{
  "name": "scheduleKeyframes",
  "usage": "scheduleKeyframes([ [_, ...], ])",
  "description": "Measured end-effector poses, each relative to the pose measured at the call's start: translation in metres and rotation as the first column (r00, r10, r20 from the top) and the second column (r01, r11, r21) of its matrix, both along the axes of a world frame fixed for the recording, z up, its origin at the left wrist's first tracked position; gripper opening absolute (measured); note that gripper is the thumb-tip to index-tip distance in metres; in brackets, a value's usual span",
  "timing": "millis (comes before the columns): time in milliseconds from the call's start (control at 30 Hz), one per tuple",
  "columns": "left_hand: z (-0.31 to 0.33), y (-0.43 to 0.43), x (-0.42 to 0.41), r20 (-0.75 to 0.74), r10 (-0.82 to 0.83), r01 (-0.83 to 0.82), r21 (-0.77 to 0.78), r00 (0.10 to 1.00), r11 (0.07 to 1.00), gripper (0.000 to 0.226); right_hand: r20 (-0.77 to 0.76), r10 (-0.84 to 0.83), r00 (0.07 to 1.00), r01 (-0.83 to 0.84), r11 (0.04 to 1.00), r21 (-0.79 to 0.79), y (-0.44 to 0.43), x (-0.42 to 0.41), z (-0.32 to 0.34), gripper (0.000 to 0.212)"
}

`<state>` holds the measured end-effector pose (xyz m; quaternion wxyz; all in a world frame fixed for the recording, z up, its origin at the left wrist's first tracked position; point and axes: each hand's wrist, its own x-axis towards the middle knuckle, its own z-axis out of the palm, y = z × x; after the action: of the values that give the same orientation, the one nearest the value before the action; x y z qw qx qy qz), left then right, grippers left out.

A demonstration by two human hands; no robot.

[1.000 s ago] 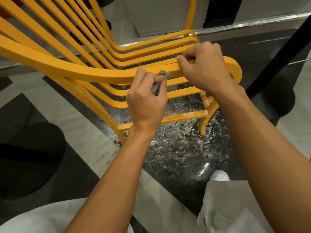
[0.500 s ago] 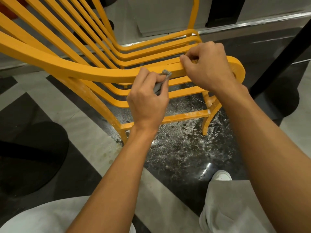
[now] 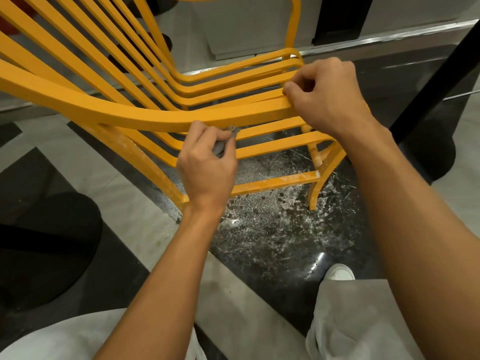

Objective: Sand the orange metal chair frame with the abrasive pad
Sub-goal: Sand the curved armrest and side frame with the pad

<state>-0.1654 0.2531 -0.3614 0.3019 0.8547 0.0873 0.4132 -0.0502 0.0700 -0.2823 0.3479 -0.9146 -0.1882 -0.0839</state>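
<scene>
Orange chair frame [image 3: 161, 116], stood on a dust-flecked floor [image 3: 272, 229], is steadied by the right hand [image 3: 327, 100], closed over the curved side rail. A folded grey pad [image 3: 223, 146] is pinched in the left hand [image 3: 207, 165] against the rail's underside; sanding appears underway, and firm strokes along the rail are likely called for next.

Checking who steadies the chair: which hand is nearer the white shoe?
Right. The right hand grips the chair rail above the shoe; the left hand sits farther left.
</scene>
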Motion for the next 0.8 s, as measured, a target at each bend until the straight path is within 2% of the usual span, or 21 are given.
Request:
scheduleKeyframes([
  [233, 0.021, -0.021, 0.01, 0.088, -0.066, 0.064, 0.028, 0.994, 0.998, 0.019, -0.083, -0.052, 0.995, 0.055, 0.998, 0.036, -0.029, 0.008, -0.002, 0.023],
  [433, 0.016, -0.038, 0.02, 0.056, -0.085, 0.08, 0.096, 0.995, 0.992, 0.019, -0.13, -0.04, 0.991, 0.052, 0.994, 0.091, -0.03, 0.008, -0.008, 0.031],
  [533, 0.008, -0.032, 0.014, 0.019, -0.037, 0.035, 0.081, 0.999, 0.996, 0.017, -0.142, -0.028, 0.989, 0.044, 0.993, 0.107, -0.029, 0.008, -0.008, 0.032],
  [633, 0.005, -0.02, 0.005, 0.047, 0.013, -0.014, 0.024, 0.999, 1.0, 0.015, -0.15, -0.032, 0.988, 0.049, 0.993, 0.112, -0.031, 0.01, -0.009, 0.031],
  [800, 0.017, -0.034, 0.017, 0.108, -0.08, 0.072, 0.077, 0.991, 0.994, 0.017, -0.128, -0.042, 0.991, 0.055, 0.993, 0.104, -0.027, 0.011, -0.011, 0.037],
])
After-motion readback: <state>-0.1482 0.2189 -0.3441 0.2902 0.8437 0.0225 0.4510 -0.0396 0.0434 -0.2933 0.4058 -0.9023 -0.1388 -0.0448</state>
